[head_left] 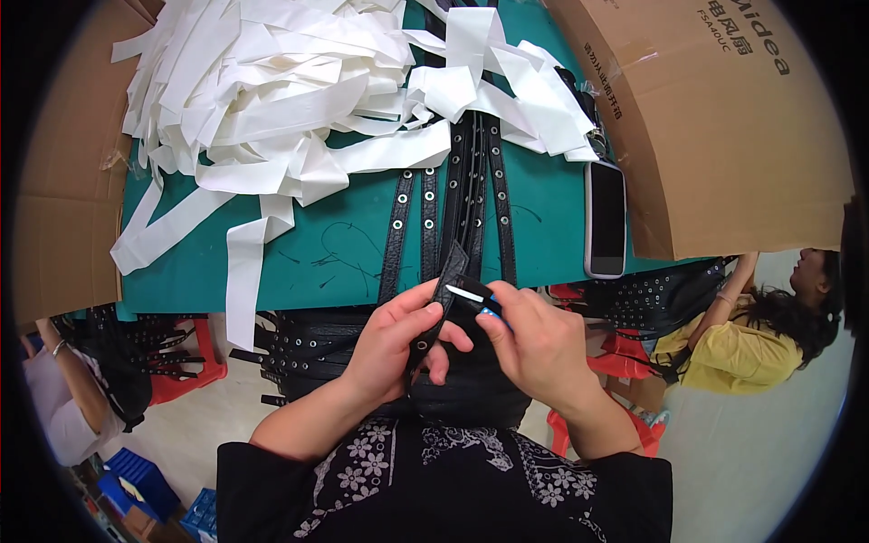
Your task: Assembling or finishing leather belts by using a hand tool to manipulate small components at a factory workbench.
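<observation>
My left hand (391, 337) is closed on a black leather strap (458, 261) with metal eyelets, its tip pointing up and away from me. In my right hand (546, 342) is a small cutting tool (465, 294) with a pale blade and a black and blue handle; its exact kind is unclear. The blade lies against or just over the strap, near my left fingertips. Black leather pieces with eyelets (326, 348) rest in my lap beneath both hands. More eyeleted black straps (428, 217) run away from me across the green table (326, 249).
A heap of white fabric-like strips (262, 90) covers the far left of the table. A phone (606, 217) lies at the right, beside a large cardboard box (724, 118). Another cardboard panel (68, 172) stands at the left. People sit on both sides, near red stools (190, 362).
</observation>
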`<action>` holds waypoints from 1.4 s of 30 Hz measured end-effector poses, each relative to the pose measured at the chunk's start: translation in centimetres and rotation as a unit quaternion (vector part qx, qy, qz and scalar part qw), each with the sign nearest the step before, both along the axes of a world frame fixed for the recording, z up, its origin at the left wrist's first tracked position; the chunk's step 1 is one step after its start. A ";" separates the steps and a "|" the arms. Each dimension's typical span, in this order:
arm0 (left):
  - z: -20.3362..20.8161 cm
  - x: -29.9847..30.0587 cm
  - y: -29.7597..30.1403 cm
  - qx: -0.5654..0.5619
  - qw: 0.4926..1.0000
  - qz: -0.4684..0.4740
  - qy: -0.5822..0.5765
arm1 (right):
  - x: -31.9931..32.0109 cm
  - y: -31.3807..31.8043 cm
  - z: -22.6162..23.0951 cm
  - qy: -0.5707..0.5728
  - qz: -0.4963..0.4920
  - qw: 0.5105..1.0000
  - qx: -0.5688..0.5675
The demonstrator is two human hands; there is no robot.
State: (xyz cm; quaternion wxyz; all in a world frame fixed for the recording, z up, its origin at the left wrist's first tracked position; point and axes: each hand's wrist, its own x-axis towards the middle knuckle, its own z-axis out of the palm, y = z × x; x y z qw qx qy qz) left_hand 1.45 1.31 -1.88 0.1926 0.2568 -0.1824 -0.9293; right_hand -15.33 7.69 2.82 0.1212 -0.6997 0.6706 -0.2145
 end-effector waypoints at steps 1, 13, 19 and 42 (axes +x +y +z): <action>0.0 -0.1 0.1 0.001 1.000 0.000 0.000 | 0.2 -0.1 -0.1 0.000 0.000 1.000 0.001; -0.2 -0.4 0.9 -0.087 0.995 0.039 -0.040 | 0.9 -0.4 -1.0 0.016 0.006 1.000 -0.022; -0.1 -0.4 1.0 -0.099 0.993 0.031 -0.049 | 0.6 -0.5 -0.8 0.043 0.018 0.999 -0.015; 0.4 -0.4 0.5 -0.036 0.999 -0.005 -0.008 | -1.0 -1.5 -0.2 0.040 0.014 0.999 -0.004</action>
